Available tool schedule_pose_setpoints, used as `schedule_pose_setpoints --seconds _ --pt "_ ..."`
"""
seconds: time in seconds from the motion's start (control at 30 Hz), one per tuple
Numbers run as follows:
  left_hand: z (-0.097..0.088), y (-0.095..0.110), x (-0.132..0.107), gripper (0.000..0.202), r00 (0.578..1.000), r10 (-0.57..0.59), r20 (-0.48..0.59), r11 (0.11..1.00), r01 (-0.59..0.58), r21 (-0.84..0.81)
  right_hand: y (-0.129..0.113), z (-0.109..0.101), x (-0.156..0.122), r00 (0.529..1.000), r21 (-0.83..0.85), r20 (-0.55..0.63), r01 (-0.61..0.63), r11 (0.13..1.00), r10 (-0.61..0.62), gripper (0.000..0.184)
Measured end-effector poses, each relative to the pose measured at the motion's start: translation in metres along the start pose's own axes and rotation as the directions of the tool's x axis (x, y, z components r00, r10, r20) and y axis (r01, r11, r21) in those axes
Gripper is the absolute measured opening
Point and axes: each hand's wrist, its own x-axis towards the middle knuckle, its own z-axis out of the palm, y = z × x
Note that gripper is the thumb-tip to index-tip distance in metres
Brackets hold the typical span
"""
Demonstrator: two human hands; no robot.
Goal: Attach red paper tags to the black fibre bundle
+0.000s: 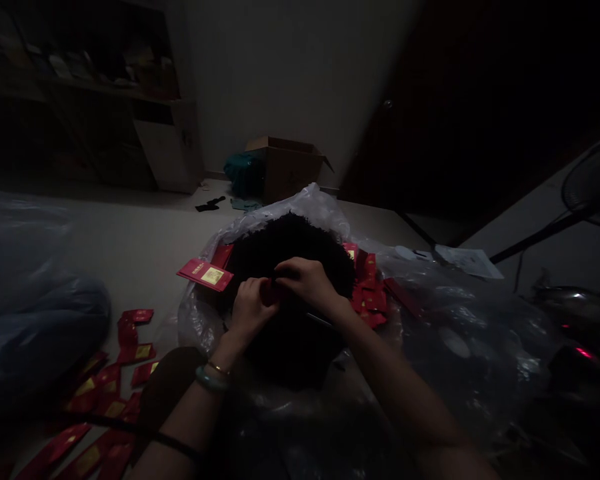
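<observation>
A large clear plastic bag [200,327] stands open in front of me, heaped with loose black flaky material [290,237] that looks like dried leaves. Over this heap, my left hand [253,307] is closed around a small red packet [270,292], mostly hidden by its fingers. My right hand [307,283] meets it at the packet's top with fingers pinched together; what they hold is too dark to make out. A thin shiny strip [321,320] lies below my right wrist. Flat red packets with gold labels [213,275] rest on the bag's left rim.
Several red packets [370,297] are piled at the bag's right, and others [110,400] lie scattered on the floor at left. More clear plastic [460,333] spreads to the right. Behind stand a cardboard box [295,167], shelves [110,87] and a fan [595,183].
</observation>
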Motion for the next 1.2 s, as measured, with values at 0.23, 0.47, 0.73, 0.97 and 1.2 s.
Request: schedule_pose_setpoints --seconds 0.23,0.47,0.73,0.97,1.2 --pt "0.001 0.002 0.0 0.034 0.998 0.015 -0.061 1.0 -0.016 -0.009 0.001 -0.001 -0.008 0.999 0.162 -0.014 -0.045 0.986 0.048 0.034" --pt "0.003 0.0 -0.003 0.04 0.999 0.001 -0.049 1.0 -0.001 -0.016 0.011 0.006 -0.032 0.993 -0.129 0.117 -0.005 0.992 0.02 0.024" --pt "0.003 -0.001 -0.002 0.051 1.0 -0.016 0.018 1.0 0.016 -0.01 0.02 0.005 -0.031 0.988 0.029 0.131 -0.084 0.996 0.08 0.016" --pt "0.001 -0.002 -0.002 0.025 0.996 -0.061 0.069 0.998 0.06 0.016 0.019 -0.002 -0.027 0.983 0.095 -0.132 -0.113 0.989 0.125 0.01" --pt "0.001 -0.006 -0.002 0.031 0.99 -0.083 0.111 0.992 0.093 -0.083 0.015 0.022 -0.033 0.984 -0.304 0.179 0.057 0.951 -0.002 0.028"
